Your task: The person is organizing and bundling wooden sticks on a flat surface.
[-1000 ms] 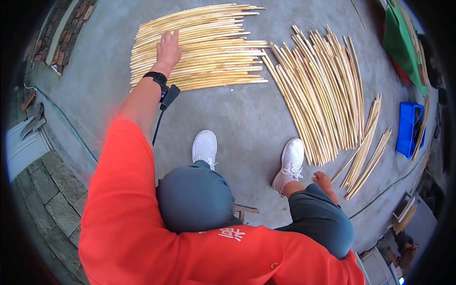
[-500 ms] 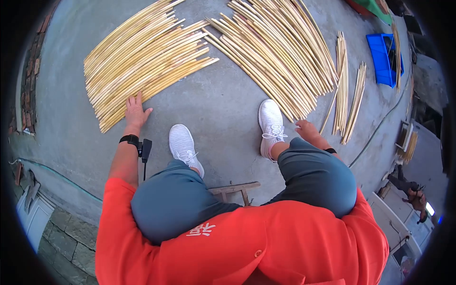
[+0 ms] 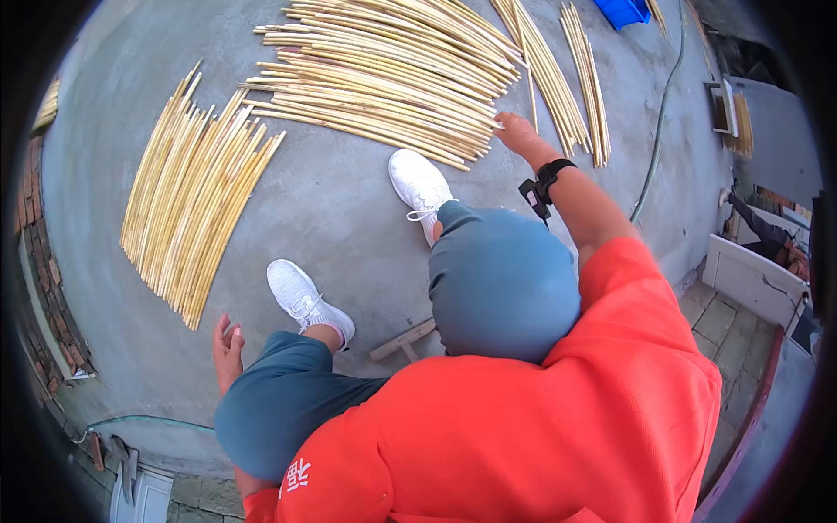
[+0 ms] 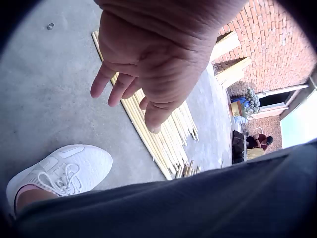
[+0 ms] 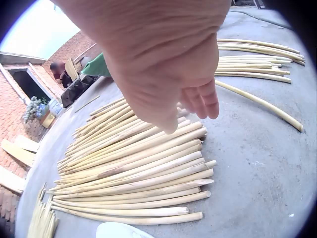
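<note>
In the head view my right hand [image 3: 520, 138] reaches out to the near ends of the larger spread of pale peeled sticks [image 3: 392, 78], its fingertips right at those ends. The right wrist view has the thumb over the stick ends [image 5: 188, 144] and the other fingers loosely bent, with nothing held in them. Beside the left knee hangs my left hand [image 3: 228, 344], its fingers loose and holding nothing. Just beyond it lies a smaller spread of sticks [image 3: 187, 200]; the left wrist view puts that hand [image 4: 148, 64] in front of sticks on the floor.
Two narrow bundles of sticks [image 3: 549, 78] [image 3: 586, 83] lie right of the large spread, near a blue crate [image 3: 622, 10]. White shoes [image 3: 301, 296] stand on the concrete floor between the spreads. A hose [image 3: 663, 131] runs along the right. Another person [image 4: 260, 142] is in the background.
The head view has swung to the right. My left hand has drawn back from the smaller spread to beside the knee, while my right hand has reached forward to the larger spread's ends.
</note>
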`<state>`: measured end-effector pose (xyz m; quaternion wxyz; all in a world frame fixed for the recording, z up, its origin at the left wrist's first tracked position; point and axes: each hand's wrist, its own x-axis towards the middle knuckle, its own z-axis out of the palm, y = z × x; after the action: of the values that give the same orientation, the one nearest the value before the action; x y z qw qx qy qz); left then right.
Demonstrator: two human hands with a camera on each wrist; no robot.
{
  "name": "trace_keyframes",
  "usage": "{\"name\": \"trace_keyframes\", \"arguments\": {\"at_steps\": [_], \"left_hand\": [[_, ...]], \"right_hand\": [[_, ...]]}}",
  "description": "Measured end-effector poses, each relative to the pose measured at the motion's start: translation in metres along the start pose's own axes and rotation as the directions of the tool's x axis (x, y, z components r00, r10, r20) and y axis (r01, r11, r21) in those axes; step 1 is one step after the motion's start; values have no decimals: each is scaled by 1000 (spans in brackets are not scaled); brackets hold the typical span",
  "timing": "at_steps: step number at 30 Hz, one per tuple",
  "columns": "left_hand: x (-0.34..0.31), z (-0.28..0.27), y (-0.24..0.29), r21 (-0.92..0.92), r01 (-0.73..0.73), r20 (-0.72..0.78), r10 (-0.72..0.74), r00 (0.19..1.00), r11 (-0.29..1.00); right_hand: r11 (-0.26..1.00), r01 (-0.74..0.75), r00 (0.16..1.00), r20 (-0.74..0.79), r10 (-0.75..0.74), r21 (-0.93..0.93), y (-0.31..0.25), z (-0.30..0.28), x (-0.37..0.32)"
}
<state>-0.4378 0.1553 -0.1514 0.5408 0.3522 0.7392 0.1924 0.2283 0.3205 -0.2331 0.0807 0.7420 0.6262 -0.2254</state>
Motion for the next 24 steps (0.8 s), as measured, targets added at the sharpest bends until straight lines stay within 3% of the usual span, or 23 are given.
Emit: {"name": "trace_keyframes", "arguments": {"at_steps": [2, 3, 4, 6, 8, 11, 12, 14, 16, 17, 19, 20, 24], "left_hand": [[-41, 0, 24, -93, 20, 33, -17, 999, 995], [-52, -10, 12, -180, -44, 45, 53, 998, 983], [-61, -18, 1, -266, -102, 49, 119, 992, 959], [-101, -11, 45, -319, -112, -90, 88, 992, 941], [-139, -6, 84, -294, -168, -178, 119, 977, 941], [-181, -9, 115, -197, -266, -222, 221, 950, 944], [-194, -7, 123, -141, -313, -306, 259, 916, 939], [-213, 0, 133, -76, -365, -390, 309, 867, 928], [-228, 9, 138, 157, -336, -534, 365, 762, 929], [-232, 13, 139, 164, -339, -535, 372, 759, 927], [-233, 12, 131, 386, -307, -493, 476, 729, 870], [-232, -1, 120, 424, -286, -540, 493, 682, 859], [-240, -28, 93, 470, -146, -629, 446, 637, 871]], "right_hand": [[986, -143, 989, -19, 145, 91, -3, 9, -5], [967, -214, 976, -3, 216, 139, -7, 17, -8], [956, -216, 976, 19, 216, 197, -9, 27, -10], [938, -222, 975, 30, 222, 265, -14, 50, -12], [931, -79, 974, -173, 148, 355, -11, 68, -18], [861, -153, 926, -233, 296, 485, 15, 70, -37], [857, -148, 925, -238, 297, 494, 26, 67, -46], [855, -317, 879, -211, 427, 410, 62, 58, -70], [819, -436, 843, -151, 517, 372, 102, 58, -84], [807, -470, 826, -143, 545, 358, 122, 58, -89], [790, -505, 808, -130, 575, 348, 157, 62, -94], [783, -508, 805, -126, 580, 360, 174, 65, -93], [765, -514, 785, -148, 602, 388, 195, 44, -91]]}}
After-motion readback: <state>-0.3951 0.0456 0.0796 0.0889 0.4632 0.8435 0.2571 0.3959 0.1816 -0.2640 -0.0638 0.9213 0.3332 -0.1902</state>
